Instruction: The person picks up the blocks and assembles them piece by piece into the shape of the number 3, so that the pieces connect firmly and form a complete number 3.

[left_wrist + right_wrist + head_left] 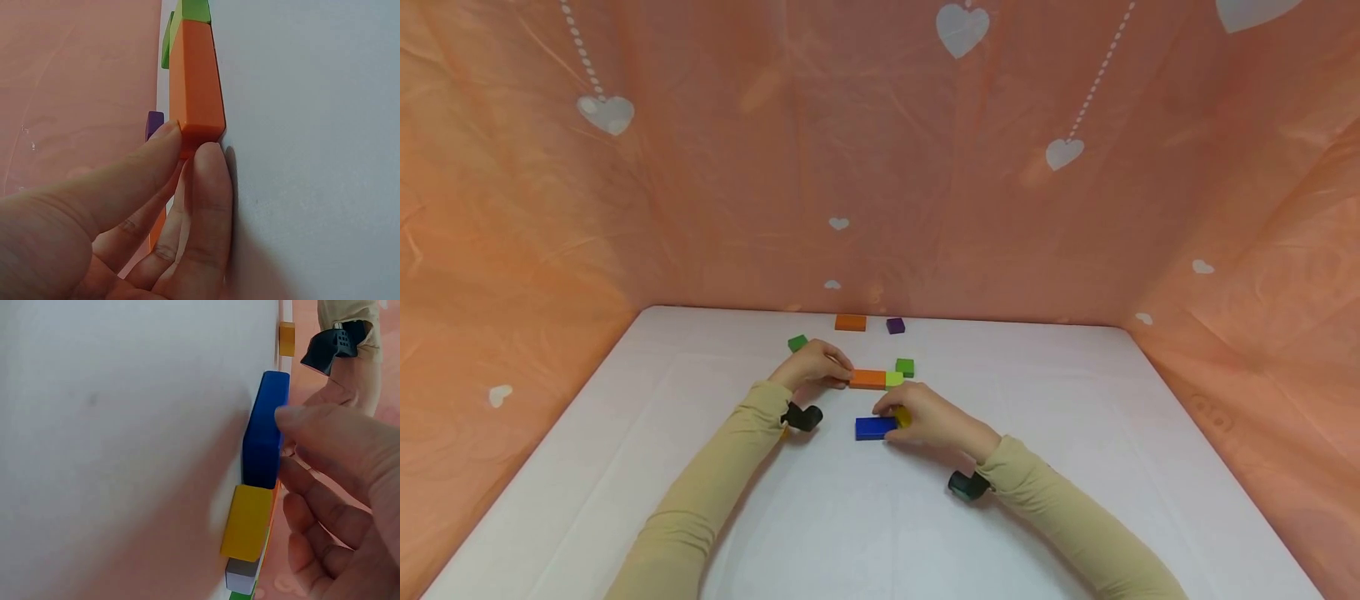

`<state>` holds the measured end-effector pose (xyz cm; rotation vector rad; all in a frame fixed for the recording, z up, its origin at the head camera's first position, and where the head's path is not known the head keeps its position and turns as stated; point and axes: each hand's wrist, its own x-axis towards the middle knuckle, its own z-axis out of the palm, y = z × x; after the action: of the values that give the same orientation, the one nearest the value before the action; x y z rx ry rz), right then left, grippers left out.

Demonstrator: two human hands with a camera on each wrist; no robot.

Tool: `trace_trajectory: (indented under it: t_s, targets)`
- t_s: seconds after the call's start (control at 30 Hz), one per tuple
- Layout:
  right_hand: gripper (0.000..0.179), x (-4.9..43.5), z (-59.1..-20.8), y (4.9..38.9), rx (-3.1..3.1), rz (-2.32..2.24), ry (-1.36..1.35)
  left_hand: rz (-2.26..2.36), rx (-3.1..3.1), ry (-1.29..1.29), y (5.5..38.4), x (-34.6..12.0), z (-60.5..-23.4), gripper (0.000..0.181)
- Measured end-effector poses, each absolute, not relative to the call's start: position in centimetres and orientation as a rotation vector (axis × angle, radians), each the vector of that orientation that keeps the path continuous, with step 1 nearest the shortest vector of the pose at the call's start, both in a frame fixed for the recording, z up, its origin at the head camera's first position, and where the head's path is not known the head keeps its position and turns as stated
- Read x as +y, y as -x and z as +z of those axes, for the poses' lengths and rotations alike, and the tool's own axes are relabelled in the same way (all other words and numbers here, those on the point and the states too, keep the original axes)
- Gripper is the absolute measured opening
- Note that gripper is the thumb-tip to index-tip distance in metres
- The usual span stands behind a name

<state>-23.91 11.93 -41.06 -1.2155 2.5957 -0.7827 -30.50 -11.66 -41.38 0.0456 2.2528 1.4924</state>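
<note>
- Pinches with the left grip (812, 364) the left end of an orange block (868, 380), just below the middle of the head frame; in the left wrist frame, sets the thumb on an upper edge and a finger by the end.
- Holds with the right grip (934, 417) the right part of a blue block (875, 429), between thumb and fingers, lower in the head frame than the orange block.
- At the blue block's right end, a yellow block (248, 523), partly hidden in the head frame; next along, toward the bottom of the right wrist frame, a grey block (242, 575).
- At the orange block's right end, seemingly touching, a lime block (893, 380); just above, a green block (905, 367).
- Above the left grip, partly covered, a second green block (797, 342).
- Higher up, near the far edge of the white desk (812, 533), a second orange block (850, 322) and, to its right, a purple block (896, 326).
- At upper right of the right wrist frame, an amber block (287, 339).
- Around the desk, an orange drape (880, 167) with pale hearts.
</note>
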Motion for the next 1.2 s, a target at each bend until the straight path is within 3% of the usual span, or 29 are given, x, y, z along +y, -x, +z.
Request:
trace_trajectory:
  t_s: [1.2]
  targets:
    - [0.030, 12.48, -41.50, 23.76, 2.592, -0.836, 1.140, 1.460, 2.271, -0.011, 30.61, -11.58, -41.33, 0.016]
